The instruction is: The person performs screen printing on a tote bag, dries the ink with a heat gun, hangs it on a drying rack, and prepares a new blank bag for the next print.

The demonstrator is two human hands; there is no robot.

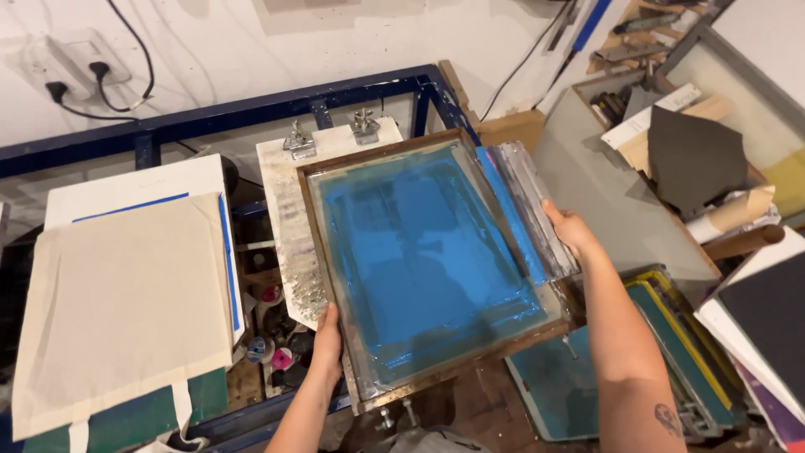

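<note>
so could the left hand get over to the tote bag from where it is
Probably yes. The left hand grips the near edge of the screen frame, and the tote bag lies flat on the board just to its left with nothing between them. It would have to release its grip first.

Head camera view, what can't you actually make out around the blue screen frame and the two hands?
- Left hand: its fingers curl under the screen frame, hidden by the wood.
- Right hand: its fingertips are hidden by the squeegee.
- Board under the frame: mostly covered by the blue mesh.
- Tote bag: its handles are cut off by the bottom edge.
- Small jars beneath the press: too small and shadowed.
</note>
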